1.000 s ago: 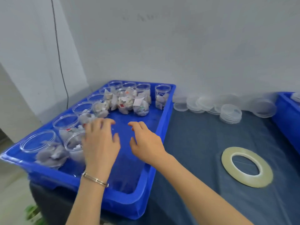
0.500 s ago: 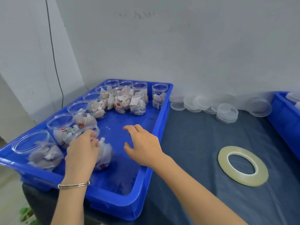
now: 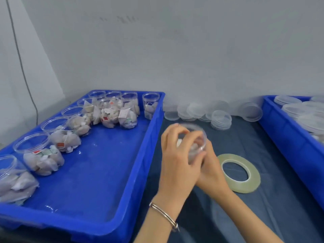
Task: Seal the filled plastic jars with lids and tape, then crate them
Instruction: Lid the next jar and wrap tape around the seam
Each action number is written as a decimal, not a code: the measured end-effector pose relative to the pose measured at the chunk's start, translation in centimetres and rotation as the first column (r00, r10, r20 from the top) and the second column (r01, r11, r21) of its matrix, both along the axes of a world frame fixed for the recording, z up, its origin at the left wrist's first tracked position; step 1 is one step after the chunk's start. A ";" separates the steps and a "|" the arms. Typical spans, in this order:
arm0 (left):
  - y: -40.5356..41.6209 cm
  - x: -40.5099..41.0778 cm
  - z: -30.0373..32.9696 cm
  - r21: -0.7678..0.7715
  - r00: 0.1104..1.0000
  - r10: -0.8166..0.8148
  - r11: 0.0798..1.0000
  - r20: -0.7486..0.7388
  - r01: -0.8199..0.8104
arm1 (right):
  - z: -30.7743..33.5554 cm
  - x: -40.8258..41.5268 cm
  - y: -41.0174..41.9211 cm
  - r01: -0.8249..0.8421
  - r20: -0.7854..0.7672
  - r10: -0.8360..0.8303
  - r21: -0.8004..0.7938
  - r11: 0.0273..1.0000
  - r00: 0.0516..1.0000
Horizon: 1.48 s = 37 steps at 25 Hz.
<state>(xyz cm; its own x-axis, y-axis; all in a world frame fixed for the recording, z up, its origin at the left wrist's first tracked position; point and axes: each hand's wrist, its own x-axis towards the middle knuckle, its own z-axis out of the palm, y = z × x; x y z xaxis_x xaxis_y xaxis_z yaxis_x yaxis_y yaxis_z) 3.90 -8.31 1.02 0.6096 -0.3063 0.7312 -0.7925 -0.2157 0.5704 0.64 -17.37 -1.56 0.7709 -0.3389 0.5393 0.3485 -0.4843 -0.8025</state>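
both hands on one filled jar (image 3: pixel 194 137) over the table (image 3: pixel 263 199), left hand (image 3: pixel 177 160) grip wrapped round it, right hand (image 3: pixel 210 169) cupping underneath, tape roll (image 3: pixel 239 172) just beside, blue crate (image 3: pixel 105 172) on the left

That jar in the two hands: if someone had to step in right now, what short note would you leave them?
Left hand and right hand: both grip one filled jar over the table, no lid on it.
Left crate: the other filled jars, all open.
Loose lids lie by the wall; tape roll beside the right hand.
Right crate holds lidded jars.
Left to do: lid, tape and crate this jar, then the rest.
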 end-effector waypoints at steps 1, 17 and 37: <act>-0.7 -0.3 -1.6 -0.025 0.983 -0.081 0.997 -0.166 0.078 | -1.6 -1.4 -1.0 -0.020 -0.062 0.021 0.019 1.000 0.998; -4.2 1.7 -11.8 -0.234 0.644 -0.436 0.896 -0.629 0.377 | -4.2 7.1 -21.9 0.188 -0.633 -0.367 -0.333 0.924 0.681; -5.0 2.4 -13.5 -0.238 0.697 -0.452 0.890 -0.557 0.388 | -6.2 9.3 -22.7 0.505 -0.491 -0.618 -0.357 0.786 0.615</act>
<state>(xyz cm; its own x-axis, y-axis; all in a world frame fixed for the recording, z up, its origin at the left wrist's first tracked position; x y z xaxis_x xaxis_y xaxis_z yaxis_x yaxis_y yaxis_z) 6.34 -13.29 -12.43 0.7471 -0.5850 0.3155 -0.2918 0.1378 0.9465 9.91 -40.08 -7.73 0.6293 -0.7580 0.1714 -0.5166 -0.5728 -0.6364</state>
